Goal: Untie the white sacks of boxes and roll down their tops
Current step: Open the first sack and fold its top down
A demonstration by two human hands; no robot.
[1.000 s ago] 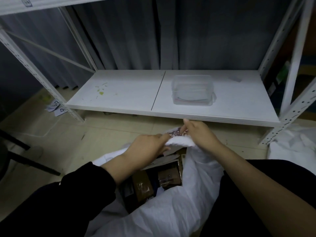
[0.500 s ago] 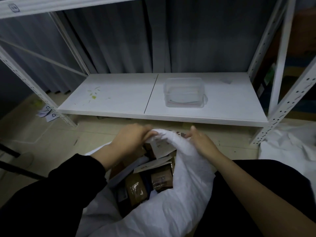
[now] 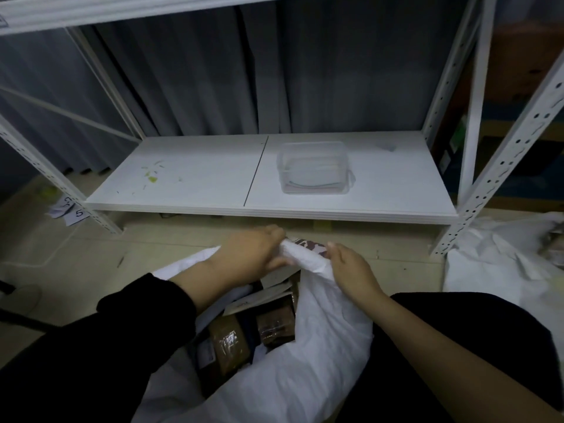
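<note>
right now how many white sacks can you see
2. One white sack sits open in front of the person, its top edge gripped by the left hand and right hand. A second sack lies on the floor at right, partly cut off; others may be out of frame.

sack (image 3: 308, 355): white woven plastic, matt | boxes (image 3: 232, 343): glossy-taped cardboard | container (image 3: 314, 166): clear plastic

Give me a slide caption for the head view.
Both hands grip the open white sack's top edge.
</note>
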